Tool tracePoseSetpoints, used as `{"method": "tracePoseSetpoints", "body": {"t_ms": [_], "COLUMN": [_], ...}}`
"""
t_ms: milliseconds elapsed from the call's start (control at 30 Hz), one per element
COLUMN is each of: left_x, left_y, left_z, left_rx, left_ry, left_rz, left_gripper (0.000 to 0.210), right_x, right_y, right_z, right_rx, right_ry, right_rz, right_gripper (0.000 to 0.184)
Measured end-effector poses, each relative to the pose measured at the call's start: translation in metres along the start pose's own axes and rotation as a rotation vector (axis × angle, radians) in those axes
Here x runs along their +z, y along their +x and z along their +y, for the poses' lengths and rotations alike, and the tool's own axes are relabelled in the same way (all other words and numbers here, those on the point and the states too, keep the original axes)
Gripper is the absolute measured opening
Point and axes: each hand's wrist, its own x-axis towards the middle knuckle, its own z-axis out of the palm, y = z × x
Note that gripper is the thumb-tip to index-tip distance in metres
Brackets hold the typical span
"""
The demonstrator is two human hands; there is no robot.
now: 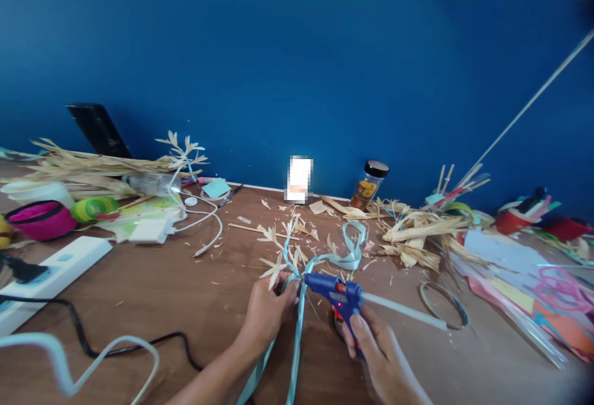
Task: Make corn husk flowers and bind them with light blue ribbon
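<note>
My left hand (268,307) is closed around the stems of a small spray of pale dried-husk flowers (275,267), pinching light blue ribbon (298,337) against them. The ribbon's ends hang toward the front edge, and a loop of it curls on the table behind. In my right hand (374,346) is a blue hot glue gun (330,288) with a red light lit. Its nozzle points left and meets, or nearly meets, the ribbon at my left fingertips. A long translucent glue stick (403,310) sticks out of its back.
Husk scraps (304,228) litter the brown table (218,315). A power strip (55,275), white charger (151,230) and cables lie left. A black-lidded jar (369,185) stands near the blue wall. Rightward are a husk pile (417,231), a ribbon roll (444,306) and pink scissors (561,290).
</note>
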Motion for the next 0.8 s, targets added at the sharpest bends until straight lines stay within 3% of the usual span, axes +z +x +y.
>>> {"method": "tracePoseSetpoints", "body": {"t_ms": [800], "left_x": [0.0012], "left_y": [-0.0003], "left_z": [0.0014], "left_rx": [-0.016], "left_ry": [-0.034], "left_rz": [0.015], "left_gripper": [0.02], "right_x": [-0.0034], "right_y": [0.0006], "right_z": [0.0006], "right_rx": [-0.027], "right_ry": [-0.11], "right_rz": [-0.007], "right_gripper": [0.033]}}
